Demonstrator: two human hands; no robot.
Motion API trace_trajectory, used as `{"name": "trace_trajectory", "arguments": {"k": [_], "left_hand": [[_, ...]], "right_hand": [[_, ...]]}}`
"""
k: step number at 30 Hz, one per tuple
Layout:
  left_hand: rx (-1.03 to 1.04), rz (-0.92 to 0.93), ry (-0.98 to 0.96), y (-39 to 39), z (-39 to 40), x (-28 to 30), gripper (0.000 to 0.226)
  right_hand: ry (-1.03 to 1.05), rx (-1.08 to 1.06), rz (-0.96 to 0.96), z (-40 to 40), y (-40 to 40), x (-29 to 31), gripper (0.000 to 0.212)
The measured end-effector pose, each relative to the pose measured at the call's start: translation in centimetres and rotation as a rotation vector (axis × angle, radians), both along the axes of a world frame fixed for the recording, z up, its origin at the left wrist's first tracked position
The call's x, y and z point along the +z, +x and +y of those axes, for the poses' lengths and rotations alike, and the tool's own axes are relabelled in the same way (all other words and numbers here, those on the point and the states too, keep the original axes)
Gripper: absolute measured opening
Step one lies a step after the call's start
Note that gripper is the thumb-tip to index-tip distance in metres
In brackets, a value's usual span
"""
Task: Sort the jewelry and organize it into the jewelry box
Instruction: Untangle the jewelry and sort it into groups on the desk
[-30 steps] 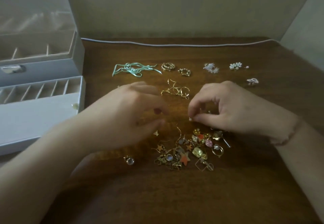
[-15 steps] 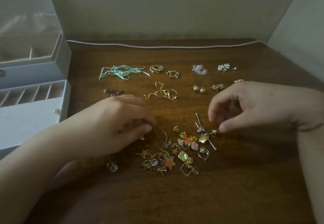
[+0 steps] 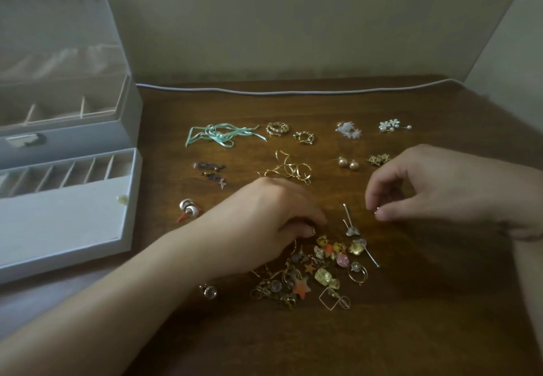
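While sorting was recorded, these positions were noted:
Left hand: fingers curled, tips set down at the unsorted jewelry pile.
Right hand: a small gold piece was pinched.
Jewelry box: stood open, left on the wooden table.

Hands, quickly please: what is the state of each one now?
Left hand: fingers curled at the pile; a grip cannot be told.
Right hand: pinches a small gold piece.
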State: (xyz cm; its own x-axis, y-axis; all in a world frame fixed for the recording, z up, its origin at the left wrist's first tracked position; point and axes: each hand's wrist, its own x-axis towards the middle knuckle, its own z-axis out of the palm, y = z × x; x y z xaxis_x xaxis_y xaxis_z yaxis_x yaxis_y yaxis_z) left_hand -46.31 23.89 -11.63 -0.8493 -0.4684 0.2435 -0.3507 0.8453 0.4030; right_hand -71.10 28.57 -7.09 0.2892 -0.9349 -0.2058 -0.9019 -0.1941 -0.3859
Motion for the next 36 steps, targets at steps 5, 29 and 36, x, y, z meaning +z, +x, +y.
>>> {"name": "trace_trajectory", "arguments": {"k": [5,29,36], "left_hand": [[0.036,-0.042,0.041,0.1,-0.4,0.4,0.013],[0.413,-0.064,0.087,5.1,-2.7,1.4,0.016],[0.443,-0.033,0.11,5.9,-3.0,1.7,0.028]], "right_hand": [[-0.173,-0.01,-0.113,-0.1,0.9,0.0,0.012],[-0.433,-0.031,-0.119,-2.5,11.1,-4.0,0.012],[-0.462,-0.064,-0.216,-2.3,9.0,-1.8,0.014]]}}
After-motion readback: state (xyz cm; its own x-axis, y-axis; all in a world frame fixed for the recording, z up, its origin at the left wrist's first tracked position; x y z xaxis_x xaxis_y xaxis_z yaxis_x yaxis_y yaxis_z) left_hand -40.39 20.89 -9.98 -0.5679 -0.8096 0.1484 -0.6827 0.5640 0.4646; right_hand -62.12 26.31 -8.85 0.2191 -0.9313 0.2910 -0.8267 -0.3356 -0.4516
